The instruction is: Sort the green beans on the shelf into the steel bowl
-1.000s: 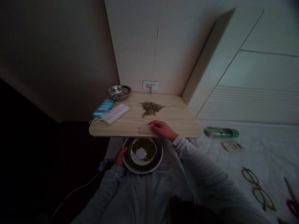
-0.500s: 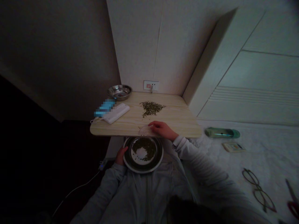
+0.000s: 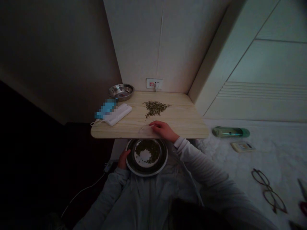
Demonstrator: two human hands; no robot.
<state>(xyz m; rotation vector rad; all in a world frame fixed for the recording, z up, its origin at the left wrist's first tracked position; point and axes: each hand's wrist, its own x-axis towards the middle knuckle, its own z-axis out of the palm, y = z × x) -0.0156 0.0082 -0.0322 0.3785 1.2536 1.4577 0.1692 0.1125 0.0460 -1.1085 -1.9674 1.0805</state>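
Observation:
My left hand (image 3: 123,160) grips the left rim of a round bowl (image 3: 146,174) held below the table's front edge. Small green beans, looking like mung beans (image 3: 155,149), form a ring on its pale bottom. Over the front of the wooden table (image 3: 187,124), my right hand (image 3: 165,130) has its fingers closed on the edge of a thin clear disc (image 3: 143,129), perhaps a plastic lid. Its outline is faint. Farther back on the tabletop lies a loose spread of the same beans (image 3: 155,108).
A steel bowl (image 3: 121,92), a blurred blue-screened device (image 3: 105,109) and a white power strip (image 3: 118,114) occupy the table's left. On the white bedding to the right lie a green bottle (image 3: 230,132), a phone-like object (image 3: 242,147), glasses (image 3: 268,190) and scissors (image 3: 303,204).
My right hand has shifted slightly left along the table's front with the clear disc. My left hand stays on the bowl. The view has tilted a little.

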